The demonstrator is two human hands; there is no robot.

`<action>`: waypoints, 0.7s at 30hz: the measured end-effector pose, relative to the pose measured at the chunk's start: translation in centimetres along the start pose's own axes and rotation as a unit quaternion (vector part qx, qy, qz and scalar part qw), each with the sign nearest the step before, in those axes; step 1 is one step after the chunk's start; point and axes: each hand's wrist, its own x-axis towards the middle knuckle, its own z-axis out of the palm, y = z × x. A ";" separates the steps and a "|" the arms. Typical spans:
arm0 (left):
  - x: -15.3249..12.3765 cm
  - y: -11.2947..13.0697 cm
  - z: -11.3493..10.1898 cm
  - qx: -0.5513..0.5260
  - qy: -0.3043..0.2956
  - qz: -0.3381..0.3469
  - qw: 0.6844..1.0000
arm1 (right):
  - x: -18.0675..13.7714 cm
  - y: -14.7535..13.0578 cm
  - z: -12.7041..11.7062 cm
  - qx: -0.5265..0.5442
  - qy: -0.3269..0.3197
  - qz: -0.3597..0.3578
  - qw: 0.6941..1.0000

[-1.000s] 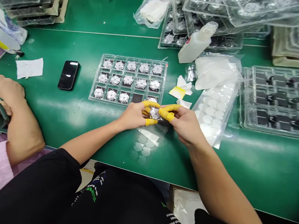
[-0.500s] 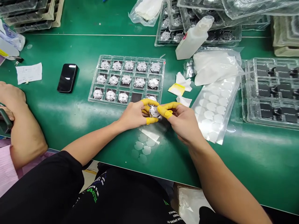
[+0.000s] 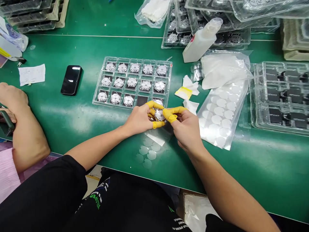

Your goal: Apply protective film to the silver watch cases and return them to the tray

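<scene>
My left hand (image 3: 138, 120), with yellow finger cots on, grips a silver round watch head (image 3: 159, 115) between thumb and fingers. Thumb and forefinger of my right hand (image 3: 184, 124), in yellow cots too, are pinched together at the watch head's right edge; what is between them is hidden. Just beyond, a clear compartment tray (image 3: 96, 102) holds rows of similar watch heads, and one front-row pocket shows only its black bottom. Below my hands lies a clear sheet of round film stickers (image 3: 151, 155), partly covered by them.
To the right are a bag of round stickers (image 3: 218, 112), crumpled white wipes (image 3: 190, 87), a white bottle (image 3: 200, 42) and stacked trays (image 3: 257, 120). A phone (image 3: 71, 80) and paper slip (image 3: 32, 74) lie left, near another person's arm (image 3: 30, 132). More trays (image 3: 166, 44) stand behind.
The right hand has shifted slightly left and tilted. The watch head's face shows more plainly now. The whole view has drifted a little; the left hand keeps its grip.
</scene>
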 end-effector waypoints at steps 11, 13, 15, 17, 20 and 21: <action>0.0 0.1 -0.1 -0.002 -0.006 -0.007 1.000 | -0.1 0.6 0.1 -0.018 -0.001 -0.016 1.000; 0.0 0.1 0.0 -0.002 -0.005 -0.006 1.000 | 0.0 0.7 0.0 -0.026 -0.004 -0.025 0.999; 0.0 0.1 0.0 -0.004 -0.008 -0.006 1.000 | 0.0 0.8 0.0 -0.032 -0.004 -0.031 0.999; 0.0 0.1 0.0 -0.003 -0.009 -0.005 1.000 | -0.1 0.9 0.0 -0.036 -0.005 -0.034 0.999; 0.0 0.1 0.0 -0.002 -0.005 -0.004 1.000 | -0.1 0.9 0.1 -0.038 -0.013 -0.033 0.999; 0.0 0.2 0.0 -0.005 -0.004 -0.005 1.000 | -0.1 0.9 0.1 -0.037 -0.011 -0.036 0.999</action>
